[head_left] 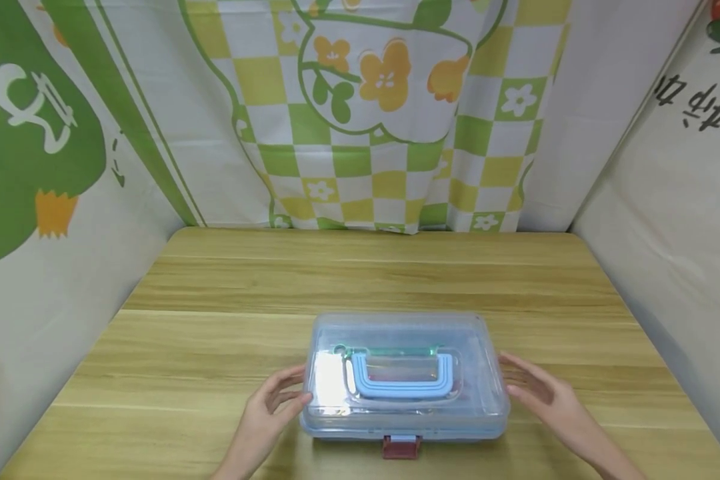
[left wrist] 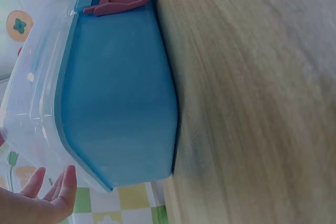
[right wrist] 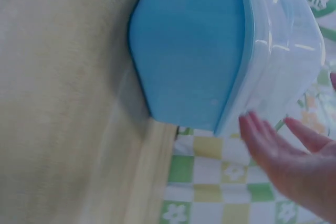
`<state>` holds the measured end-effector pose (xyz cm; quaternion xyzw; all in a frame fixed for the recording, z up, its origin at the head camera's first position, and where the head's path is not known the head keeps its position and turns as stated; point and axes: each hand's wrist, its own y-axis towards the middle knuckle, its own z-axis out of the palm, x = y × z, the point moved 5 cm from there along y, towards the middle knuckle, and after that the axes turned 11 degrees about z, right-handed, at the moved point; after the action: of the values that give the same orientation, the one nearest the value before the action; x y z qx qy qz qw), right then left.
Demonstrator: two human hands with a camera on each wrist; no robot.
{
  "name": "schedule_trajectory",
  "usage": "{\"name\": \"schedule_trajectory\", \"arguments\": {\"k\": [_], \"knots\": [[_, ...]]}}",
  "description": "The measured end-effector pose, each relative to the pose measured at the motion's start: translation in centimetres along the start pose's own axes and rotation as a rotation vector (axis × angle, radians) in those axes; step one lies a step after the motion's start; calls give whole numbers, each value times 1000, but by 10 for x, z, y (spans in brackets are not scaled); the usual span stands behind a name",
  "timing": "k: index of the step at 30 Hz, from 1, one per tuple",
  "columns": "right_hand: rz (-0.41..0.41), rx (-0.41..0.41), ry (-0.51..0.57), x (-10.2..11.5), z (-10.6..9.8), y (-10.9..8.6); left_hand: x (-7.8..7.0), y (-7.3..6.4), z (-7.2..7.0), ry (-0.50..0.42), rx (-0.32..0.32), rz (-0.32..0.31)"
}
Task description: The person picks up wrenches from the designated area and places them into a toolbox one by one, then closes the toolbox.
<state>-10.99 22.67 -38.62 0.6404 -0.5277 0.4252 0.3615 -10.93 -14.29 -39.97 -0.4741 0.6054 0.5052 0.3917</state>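
Observation:
A storage box with a clear lid (head_left: 486, 393) and a blue base (left wrist: 121, 87) stands closed on the wooden table. On its lid lies a folded light-blue handle (head_left: 405, 391), and a dark red latch (head_left: 401, 447) hangs at the front, pointing down. My left hand (head_left: 270, 403) is at the box's left end, thumb and fingertips right at the lid's side. At the opposite end, my right hand (head_left: 546, 397) has its relaxed fingers spread beside the lid. Neither hand curls round the box. A green strip (head_left: 390, 351) shows behind the handle; other contents are blurred by the lid.
The wooden table (head_left: 216, 280) extends behind and to both sides of the box. A checked, flower-printed curtain (head_left: 372, 160) hangs along its back edge. Printed cloth walls (head_left: 48, 320) rise at the left and right.

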Motion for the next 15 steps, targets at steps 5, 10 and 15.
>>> {"name": "schedule_trajectory", "arguments": {"k": [5, 10, 15], "knots": [[-96, -187, -289, 19, 3, 4, -1, 1, 2, -11, 10, 60], [-415, -236, -429, 44, 18, 7, 1, 3, 3, -29, 21, 58], [-859, -258, -531, 69, 44, 3, 2, 4, 3, -45, 36, 53]]}}
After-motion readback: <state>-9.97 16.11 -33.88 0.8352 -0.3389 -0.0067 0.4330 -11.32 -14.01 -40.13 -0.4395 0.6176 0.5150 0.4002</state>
